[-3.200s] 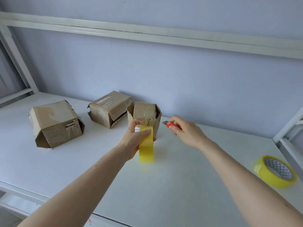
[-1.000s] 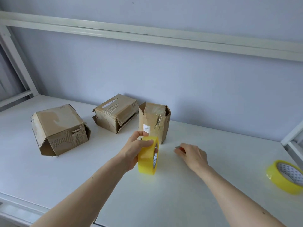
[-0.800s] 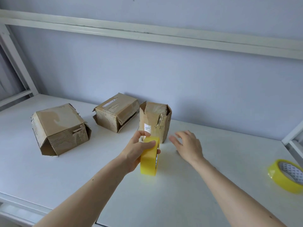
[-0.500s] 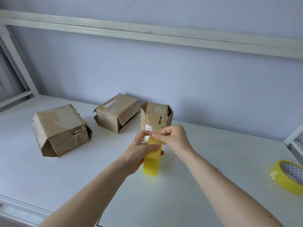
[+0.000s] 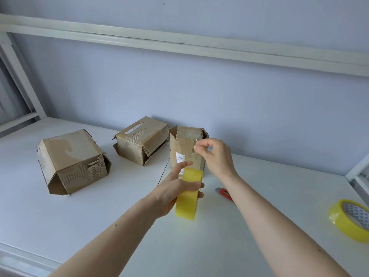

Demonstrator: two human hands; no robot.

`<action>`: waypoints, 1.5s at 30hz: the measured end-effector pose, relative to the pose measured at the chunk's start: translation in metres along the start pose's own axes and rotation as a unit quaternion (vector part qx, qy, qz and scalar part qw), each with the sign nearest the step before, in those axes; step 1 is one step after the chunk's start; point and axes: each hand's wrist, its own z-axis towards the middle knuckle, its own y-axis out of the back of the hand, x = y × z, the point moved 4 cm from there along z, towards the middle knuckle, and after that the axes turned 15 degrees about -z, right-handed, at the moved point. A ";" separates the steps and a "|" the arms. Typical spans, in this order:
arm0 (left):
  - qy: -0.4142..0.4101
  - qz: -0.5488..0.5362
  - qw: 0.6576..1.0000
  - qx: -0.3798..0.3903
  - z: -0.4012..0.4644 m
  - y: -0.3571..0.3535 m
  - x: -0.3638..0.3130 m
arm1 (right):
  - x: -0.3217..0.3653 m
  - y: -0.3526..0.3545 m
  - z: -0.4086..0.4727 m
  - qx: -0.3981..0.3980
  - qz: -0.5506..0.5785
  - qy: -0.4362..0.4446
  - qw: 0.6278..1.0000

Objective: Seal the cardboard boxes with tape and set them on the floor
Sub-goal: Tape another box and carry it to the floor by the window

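Left hand [image 5: 173, 191] gripping a yellow tape roll [image 5: 187, 193] standing on edge above the table [image 5: 99, 216], its hole facing sideways, right hand [image 5: 216, 156] pinching the pulled tape end, tall box [image 5: 184, 145] standing upright just behind.

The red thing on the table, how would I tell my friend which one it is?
Start at the white table and find the tall box by the wall. In front of it the left hand grips a yellow tape roll; just right of that roll lies the cutter. It is the only red thing, small and flat, partly hidden behind the right forearm.
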 end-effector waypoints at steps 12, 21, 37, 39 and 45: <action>0.002 0.007 0.999 -0.037 0.018 -0.010 -0.008 | 0.000 0.011 0.054 0.024 -0.094 -0.001 0.995; 0.015 -0.035 0.997 -0.070 0.031 -0.017 -0.004 | -0.004 -0.002 0.077 0.098 -0.158 -0.002 0.983; 0.024 -0.026 0.994 -0.106 0.036 -0.015 -0.007 | -0.013 -0.013 0.080 0.044 0.015 -0.070 0.996; 0.022 -0.032 0.994 -0.106 0.036 -0.014 -0.006 | -0.014 -0.014 0.079 0.023 -0.008 -0.023 0.999; 0.030 -0.036 0.992 -0.114 0.035 -0.013 -0.005 | -0.020 -0.025 0.061 0.102 -0.105 0.130 0.981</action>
